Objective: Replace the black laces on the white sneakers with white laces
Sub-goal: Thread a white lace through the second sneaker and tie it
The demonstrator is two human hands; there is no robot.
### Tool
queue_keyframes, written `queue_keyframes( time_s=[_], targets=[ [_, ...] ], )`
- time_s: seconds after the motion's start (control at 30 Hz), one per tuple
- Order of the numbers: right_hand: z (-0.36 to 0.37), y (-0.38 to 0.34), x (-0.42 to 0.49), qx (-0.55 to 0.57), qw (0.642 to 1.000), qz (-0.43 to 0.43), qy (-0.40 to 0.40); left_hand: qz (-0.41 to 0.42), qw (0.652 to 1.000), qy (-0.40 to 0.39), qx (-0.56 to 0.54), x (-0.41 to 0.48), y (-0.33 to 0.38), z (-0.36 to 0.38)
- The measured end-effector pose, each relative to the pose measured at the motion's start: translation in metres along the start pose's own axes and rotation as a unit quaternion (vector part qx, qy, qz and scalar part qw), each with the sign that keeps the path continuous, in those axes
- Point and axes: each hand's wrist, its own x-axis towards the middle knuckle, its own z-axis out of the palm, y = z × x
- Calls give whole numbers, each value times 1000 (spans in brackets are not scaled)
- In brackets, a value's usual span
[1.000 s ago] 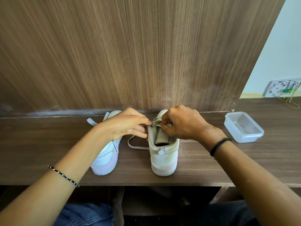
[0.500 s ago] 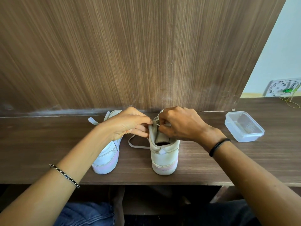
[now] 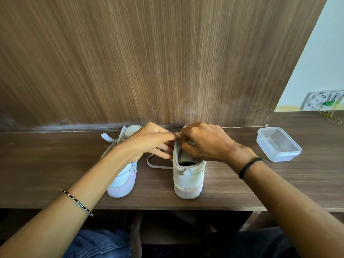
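Both hands meet at the top of the right sneaker (image 3: 188, 175): the left hand (image 3: 149, 142) pinches what seems to be the white lace (image 3: 156, 165), fingertips half hidden, while the right hand (image 3: 206, 144) curls round the shoe's tongue. A slack loop of lace lies on the desk (image 3: 55, 164) between this shoe and the left sneaker (image 3: 124, 179). A clear plastic box (image 3: 278, 144) sits well to the right.
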Motion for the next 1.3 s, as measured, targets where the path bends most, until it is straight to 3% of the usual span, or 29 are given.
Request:
queue_keyframes(
  time_s=[0.27,0.47,0.57,0.67,0.7,0.73,0.8,0.83,0.9,0.97,1.0,1.03,1.07,1.13,1.17,1.23,1.3],
  targets=[
    [-3,2,-2,44,998,32,-11,-23,1000,12,-4,14,-11,7],
    [-11,6,-8,140,969,188,-83,38,988,139,51,5,-1,-2],
    [-13,3,-11,144,959,222,-96,68,969,207,-113,4,11,-14],
    [-13,0,-10,135,960,230,-86,101,901,243,-344,6,25,-31],
    [-13,0,-10,130,960,231,-86,123,886,248,-372,7,27,-37],
    [-14,-1,-9,128,961,231,-88,155,896,260,-325,7,26,-45],
    [-14,-1,-9,133,960,227,-97,226,937,266,-17,6,20,-54],
    [-14,-1,-9,134,960,226,-99,254,925,237,157,3,15,-55],
    [-12,1,-8,132,959,227,-102,248,881,108,387,-1,5,-51],
    [-12,2,-7,128,958,233,-107,201,798,34,567,0,-2,-39],
    [-12,2,-7,128,958,233,-109,192,778,37,597,1,-3,-36],
    [-12,2,-7,127,958,233,-110,200,793,48,573,0,-1,-35],
    [-12,2,-7,126,958,233,-111,212,837,57,501,2,0,-36],
    [-12,2,-7,127,958,232,-112,242,933,65,260,3,5,-38],
    [-13,2,-7,129,958,231,-112,245,961,55,118,1,9,-37],
    [-13,3,-7,134,958,226,-112,224,957,31,-181,1,15,-30],
    [-13,4,-7,140,958,222,-112,161,906,2,-392,0,24,-20]
  ],
)
